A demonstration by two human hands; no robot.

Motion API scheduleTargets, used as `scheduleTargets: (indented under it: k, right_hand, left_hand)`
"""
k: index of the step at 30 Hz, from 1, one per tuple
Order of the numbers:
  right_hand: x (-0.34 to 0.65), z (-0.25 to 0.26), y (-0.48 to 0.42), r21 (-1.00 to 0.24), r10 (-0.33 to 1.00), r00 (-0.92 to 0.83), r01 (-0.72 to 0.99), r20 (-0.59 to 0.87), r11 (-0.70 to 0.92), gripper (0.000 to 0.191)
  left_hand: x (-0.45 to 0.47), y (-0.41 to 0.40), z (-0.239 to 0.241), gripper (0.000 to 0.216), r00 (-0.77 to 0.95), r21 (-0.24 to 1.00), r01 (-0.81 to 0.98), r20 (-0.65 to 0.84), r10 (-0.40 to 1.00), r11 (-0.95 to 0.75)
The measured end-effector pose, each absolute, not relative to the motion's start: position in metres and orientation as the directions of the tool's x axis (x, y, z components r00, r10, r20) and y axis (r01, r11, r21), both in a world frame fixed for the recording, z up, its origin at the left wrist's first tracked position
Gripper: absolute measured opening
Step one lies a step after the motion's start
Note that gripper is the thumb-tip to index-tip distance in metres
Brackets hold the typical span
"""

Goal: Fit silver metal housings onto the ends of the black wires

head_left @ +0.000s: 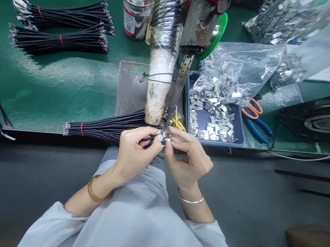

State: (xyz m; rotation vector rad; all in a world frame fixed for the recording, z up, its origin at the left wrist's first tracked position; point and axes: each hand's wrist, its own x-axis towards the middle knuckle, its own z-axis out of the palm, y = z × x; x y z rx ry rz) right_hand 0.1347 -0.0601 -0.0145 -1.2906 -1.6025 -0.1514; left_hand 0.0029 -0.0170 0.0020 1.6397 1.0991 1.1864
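Observation:
My left hand point(136, 149) is closed in a pinch on a thin black wire whose end reaches the small metal clip point(166, 134). My right hand point(186, 156) pinches that clip from the right, fingertips almost touching the left hand's. Both hands work just under the tip of a soldering tool point(179, 86) and the end of a plastic-wrapped duct point(161, 88). A bundle of black wires point(106, 127) with a red band lies left of the hands on the bench edge. A blue tray point(239, 131) with several metal clips sits to the right.
Two more black wire bundles point(63, 28) lie at the back left on the green mat point(60, 79). A glass jar point(135, 12) stands behind. Clear bags of metal parts point(244, 68) lie right, with orange-blue pliers point(254, 118) beside the tray. A metal plate point(130, 88) lies under the duct.

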Motion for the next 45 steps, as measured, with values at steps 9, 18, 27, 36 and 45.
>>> scheduleTargets:
  k: [9,18,27,36,45]
  right_hand:
    - [0.15,-0.017,-0.061,-0.308,0.662,-0.124,0.812,0.739,0.496,0.01]
    - [0.147,-0.014,-0.062,-0.805,0.879,0.187,0.516,0.438,0.292,0.009]
    - [0.146,-0.014,-0.07,-0.372,0.728,-0.042,0.838,0.684,0.398,0.009]
    - [0.156,-0.001,-0.071,-0.601,0.87,-0.038,0.709,0.491,0.37,0.011]
    - [0.148,-0.015,-0.071,-0.662,0.621,0.34,0.628,0.706,0.409,0.018]
  left_hand:
    - [-0.01,-0.015,0.011,0.018,0.373,0.966,0.143,0.149,0.916,-0.215]
    - [-0.028,-0.009,0.006,0.017,0.553,0.831,0.119,0.398,0.732,-0.543]
    - [-0.028,-0.005,-0.002,0.024,0.56,0.967,0.082,0.154,0.814,-0.239]
    - [-0.025,-0.006,0.0,0.019,0.607,0.996,0.021,0.054,0.793,-0.084]
    - [-0.013,-0.009,0.005,0.019,0.411,0.999,-0.006,-0.034,0.911,0.04]
